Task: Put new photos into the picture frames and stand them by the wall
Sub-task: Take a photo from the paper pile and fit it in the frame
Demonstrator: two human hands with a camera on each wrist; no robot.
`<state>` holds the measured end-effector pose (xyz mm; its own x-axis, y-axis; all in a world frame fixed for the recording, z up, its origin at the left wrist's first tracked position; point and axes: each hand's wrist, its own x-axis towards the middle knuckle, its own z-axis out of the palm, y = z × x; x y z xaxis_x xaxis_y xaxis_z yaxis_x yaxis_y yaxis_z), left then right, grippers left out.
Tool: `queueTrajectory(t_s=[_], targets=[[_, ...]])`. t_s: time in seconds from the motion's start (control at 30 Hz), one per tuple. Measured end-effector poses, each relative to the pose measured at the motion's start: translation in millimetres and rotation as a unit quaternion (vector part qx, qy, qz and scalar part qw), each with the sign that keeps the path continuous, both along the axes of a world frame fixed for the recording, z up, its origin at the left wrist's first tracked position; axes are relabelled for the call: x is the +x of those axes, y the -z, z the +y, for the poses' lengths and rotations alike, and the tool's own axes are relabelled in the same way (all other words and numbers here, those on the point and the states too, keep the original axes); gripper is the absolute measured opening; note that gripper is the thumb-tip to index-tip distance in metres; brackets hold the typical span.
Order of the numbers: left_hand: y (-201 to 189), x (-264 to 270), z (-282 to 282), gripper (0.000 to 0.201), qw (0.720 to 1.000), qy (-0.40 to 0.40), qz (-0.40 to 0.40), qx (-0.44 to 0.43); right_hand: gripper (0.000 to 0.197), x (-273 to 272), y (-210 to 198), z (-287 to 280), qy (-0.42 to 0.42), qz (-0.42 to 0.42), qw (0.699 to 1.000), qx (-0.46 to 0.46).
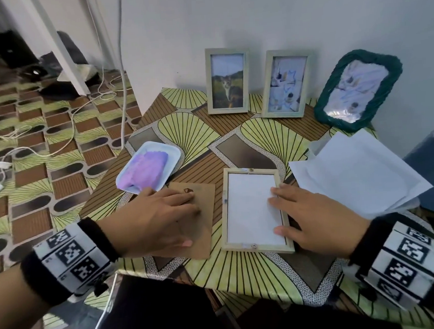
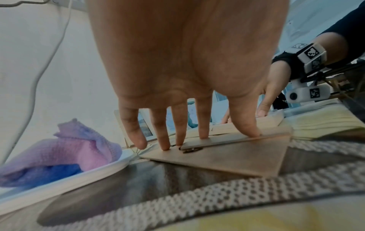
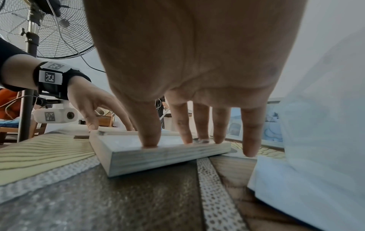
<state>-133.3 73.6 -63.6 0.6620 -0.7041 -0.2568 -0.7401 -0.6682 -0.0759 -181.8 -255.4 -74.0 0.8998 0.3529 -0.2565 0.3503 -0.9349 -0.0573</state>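
A pale wooden frame (image 1: 224, 214) lies flat near the table's front edge, with a white sheet (image 1: 251, 208) filling its opening. My right hand (image 1: 290, 210) rests on its right side; straight fingers (image 3: 185, 131) press on the frame (image 3: 158, 156). Left of it lies a brown backing board (image 1: 202, 236) with a small metal clip. My left hand (image 1: 183, 217) is spread over the board (image 2: 237, 154), its fingertips (image 2: 164, 140) touching it. Two wooden frames (image 1: 227, 81) (image 1: 284, 84) with photos and a green frame (image 1: 358, 89) stand by the wall.
A white tray (image 1: 170, 152) with a purple cloth (image 1: 145, 168) sits at the table's left edge, just beyond my left hand. Loose white sheets (image 1: 358, 173) lie right of the flat frame. Cables trail over the floor on the left. A standing fan (image 3: 49, 28) is behind.
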Motion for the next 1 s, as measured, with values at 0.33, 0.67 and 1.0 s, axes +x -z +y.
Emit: queueTrajectory(t_s=[0.33, 0.67, 1.0], targets=[[-13.1, 8.8, 6.4, 0.077, 0.997, 0.021, 0.075, -0.024, 0.067, 1.5, -0.7, 1.4, 0.015, -0.002, 1.0, 0.014], [-14.1, 13.1, 4.6, 0.072, 0.998, 0.032, 0.056, -0.01, 0.066, 0.9, -1.1, 0.9, 0.027, -0.005, 0.999, 0.039], [-0.5, 2.5, 5.6, 0.056, 0.984, -0.054, 0.07, -0.154, 0.066, 0.5, -2.1, 0.1, 0.033, 0.001, 0.998, 0.055]])
